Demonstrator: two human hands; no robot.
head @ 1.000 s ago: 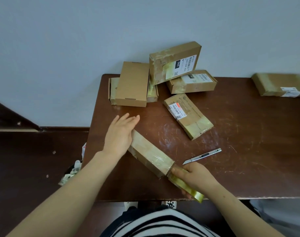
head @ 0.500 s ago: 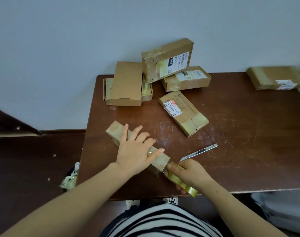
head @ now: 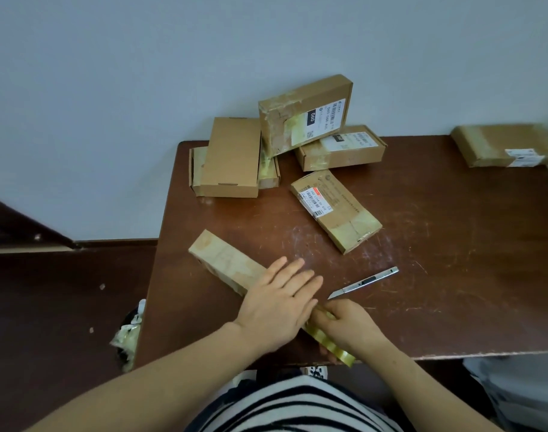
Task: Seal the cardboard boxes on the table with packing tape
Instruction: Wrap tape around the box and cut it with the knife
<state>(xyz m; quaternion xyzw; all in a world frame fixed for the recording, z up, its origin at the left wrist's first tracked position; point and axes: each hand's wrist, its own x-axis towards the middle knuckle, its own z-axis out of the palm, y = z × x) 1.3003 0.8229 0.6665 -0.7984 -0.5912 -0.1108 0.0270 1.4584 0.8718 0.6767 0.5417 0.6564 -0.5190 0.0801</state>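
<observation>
Fingers (head: pixel 300 275) of the left hand (head: pixel 275 310) are pressed flat on the taped box (head: pixel 225 263); at five o'clock the tape roll (head: pixel 332 342) is gripped by the right hand (head: pixel 349 322). Cutting is probably needed next.

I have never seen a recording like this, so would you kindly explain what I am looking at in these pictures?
There is no machine here: a person works with two bare hands. Every picture comes from one wide-angle camera worn on the person's head, looking forward and down, so both arms enter from the bottom edge. The left hand lies flat, fingers straight, on a long tape-wrapped cardboard box on the brown wooden table. The right hand grips a roll of yellowish clear packing tape at that box's near end. Beside it lies a silver utility knife, untouched. Farther back are more cardboard boxes: a plain brown box, a tilted labelled box, a box with a red-and-white label, and a box at the far right.
</observation>
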